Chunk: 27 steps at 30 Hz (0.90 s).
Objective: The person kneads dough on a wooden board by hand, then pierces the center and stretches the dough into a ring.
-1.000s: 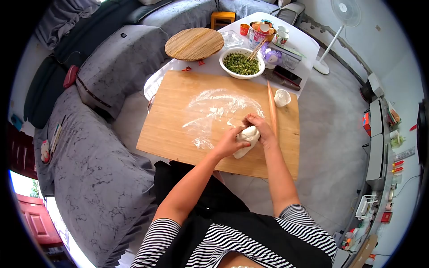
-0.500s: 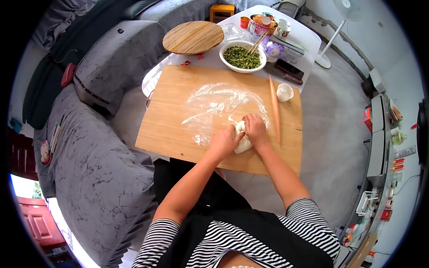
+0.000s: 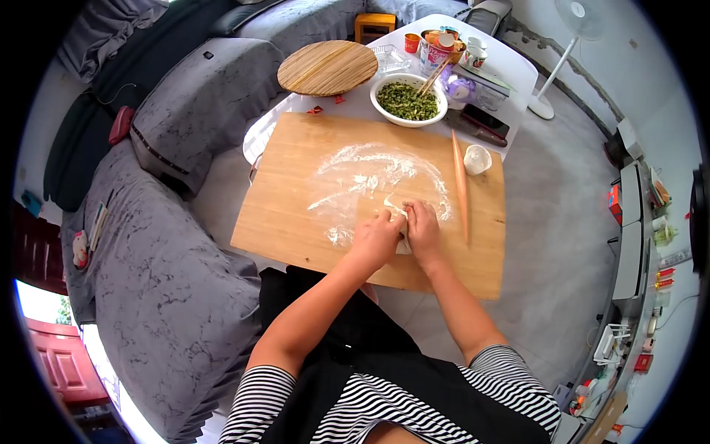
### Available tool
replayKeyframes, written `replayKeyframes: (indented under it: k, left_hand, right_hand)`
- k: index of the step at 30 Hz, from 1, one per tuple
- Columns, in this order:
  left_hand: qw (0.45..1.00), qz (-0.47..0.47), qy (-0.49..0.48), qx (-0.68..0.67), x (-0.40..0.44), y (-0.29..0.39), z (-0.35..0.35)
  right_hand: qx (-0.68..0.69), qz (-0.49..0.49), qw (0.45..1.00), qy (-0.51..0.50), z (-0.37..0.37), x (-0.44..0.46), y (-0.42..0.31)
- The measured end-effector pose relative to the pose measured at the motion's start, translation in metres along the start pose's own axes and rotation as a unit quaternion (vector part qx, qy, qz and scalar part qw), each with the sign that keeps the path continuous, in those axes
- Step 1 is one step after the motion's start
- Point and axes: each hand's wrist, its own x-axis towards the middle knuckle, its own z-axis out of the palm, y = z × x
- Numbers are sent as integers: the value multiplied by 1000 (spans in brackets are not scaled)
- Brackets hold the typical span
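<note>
White dough (image 3: 404, 246) lies on the floured wooden board (image 3: 296, 155), mostly hidden between my hands. My left hand (image 3: 377, 240) grips it from the left with curled fingers. On the other side my right hand (image 3: 424, 231) is closed around it, the fingertips of both hands nearly meeting. A thin white strip (image 3: 393, 203), perhaps dough or flour, shows just beyond the fingers. Right of my hands rests a tapered wooden rolling pin (image 3: 461, 189), with a small white cup (image 3: 477, 159) beside it. Smears of flour (image 3: 366, 181) spread across the board's middle.
Behind the board, a white bowl (image 3: 381, 118) holds chopped green filling with chopsticks (image 3: 435, 75). A round woven lid (image 3: 328, 66), a phone (image 3: 484, 118) and a filled container (image 3: 438, 55) share the white table (image 3: 510, 70). A grey-covered sofa (image 3: 163, 296) stands left.
My hands have drawn closer together over the dough, and less of it shows now. The whole view has shifted slightly; the board's other items stay put.
</note>
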Motion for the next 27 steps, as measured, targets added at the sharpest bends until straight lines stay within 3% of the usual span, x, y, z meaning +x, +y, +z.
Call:
replayKeyframes:
  k: [4, 6, 7, 9, 10, 11, 12, 15, 17, 19, 22, 23, 25, 26, 27]
  left_hand:
    - [995, -94, 31, -2, 3, 6, 0]
    - [964, -224, -104, -96, 11, 3, -5]
    - [964, -224, -103, -96, 14, 3, -6]
    - [942, -210, -85, -249, 17, 6, -5]
    - [943, -206, -80, -248, 17, 7, 0]
    - [982, -129, -9, -141, 16, 5, 9]
    - [996, -53, 57, -33, 14, 10, 9]
    - [996, 4, 37, 84, 4, 20, 15]
    - [996, 6, 51, 70, 6, 11, 29]
    - [996, 14, 67, 55, 7, 10, 20]
    - [978, -145, 11, -149, 22, -5, 1]
    - [979, -141, 15, -149, 24, -6, -3]
    - [904, -235, -123, -334, 27, -3, -15]
    - [906, -231, -121, -333, 24, -2, -3]
    - [960, -143, -29, -238, 19, -3, 19]
  right_hand:
    - [-98, -56, 994, 14, -8, 8, 18]
    - [-92, -49, 995, 7, -7, 18, 29]
    - [-92, -50, 995, 8, -4, 22, 32]
    - [20, 4, 1000, -5, -4, 28, 35]
    - [19, -2, 1000, 0, -4, 26, 32]
    - [211, 99, 973, 2, -1, 21, 28]
    - [392, 199, 898, 0, 1, 14, 25]
    - [342, 207, 917, 15, 12, -8, 22]
    - [319, 210, 924, 24, 15, -9, 24]
    - [15, 57, 998, 35, 12, -2, 28]
    - [-43, -8, 999, 24, 10, 14, 37]
    - [-45, -12, 999, 28, 11, 19, 41]
    - [10, -6, 1000, 10, 11, 27, 43]
    - [9, -9, 1000, 14, 12, 26, 43]
    - [219, 98, 971, -2, 13, 26, 38]
